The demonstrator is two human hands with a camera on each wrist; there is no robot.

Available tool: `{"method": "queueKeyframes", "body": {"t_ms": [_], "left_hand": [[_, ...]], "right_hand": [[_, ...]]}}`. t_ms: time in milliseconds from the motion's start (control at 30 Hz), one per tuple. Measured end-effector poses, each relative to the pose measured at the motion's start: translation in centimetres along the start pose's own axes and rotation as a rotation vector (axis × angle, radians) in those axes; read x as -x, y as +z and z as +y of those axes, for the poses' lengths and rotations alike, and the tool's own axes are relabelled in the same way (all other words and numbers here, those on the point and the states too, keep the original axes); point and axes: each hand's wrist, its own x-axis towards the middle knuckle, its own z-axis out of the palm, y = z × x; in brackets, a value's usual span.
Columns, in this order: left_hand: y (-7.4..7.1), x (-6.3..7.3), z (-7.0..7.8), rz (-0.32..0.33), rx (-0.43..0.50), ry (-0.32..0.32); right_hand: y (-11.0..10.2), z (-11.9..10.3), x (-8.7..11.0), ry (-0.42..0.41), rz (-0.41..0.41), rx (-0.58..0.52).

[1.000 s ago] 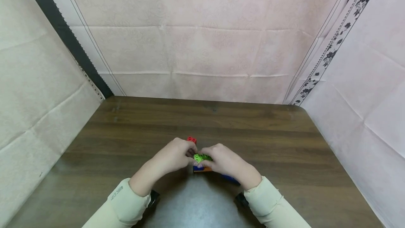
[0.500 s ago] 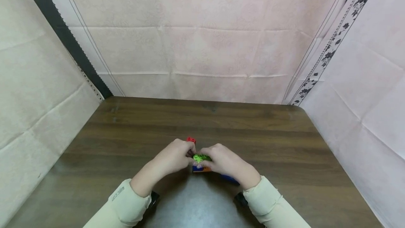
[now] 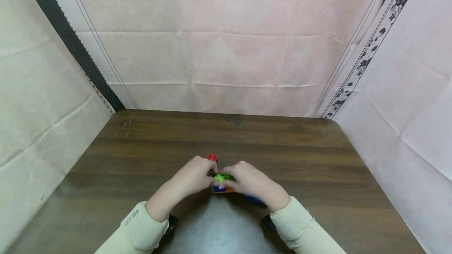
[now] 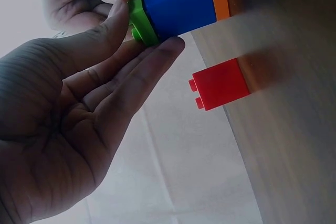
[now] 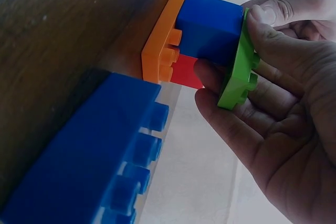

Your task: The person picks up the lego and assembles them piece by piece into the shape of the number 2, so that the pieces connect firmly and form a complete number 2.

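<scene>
A flat green toy building brick lies on top of a blue brick, which stands on a flat orange brick on the table. My left hand pinches the green brick between thumb and fingers, as the left wrist view shows. From the other side my right hand grips the same brick, its thumb on the studded top and fingertips below the overhanging end. The thumbs nearly meet. Whether the green brick is fully pressed onto the blue one is hard to tell.
Behind the stack, near my left fingers, a red brick stands upright on the brown wooden table. A larger blue brick lies beside my right wrist. Pale cloth hangs behind the table and at both sides.
Both hands keep their hold on the green brick with hardly any movement. The whole head view shifts very slightly.
</scene>
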Motion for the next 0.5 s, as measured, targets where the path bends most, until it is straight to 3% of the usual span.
{"method": "queueKeyframes", "body": {"t_ms": [267,500], "left_hand": [[-0.1,-0.18,0.09,0.008,-0.025,-0.014],[-0.14,-0.58,0.53,-0.024,-0.058,-0.041]], "right_hand": [[-0.07,0.03,-0.11,-0.028,0.009,0.015],[-0.11,0.06,-0.05,-0.029,0.012,0.018]]}}
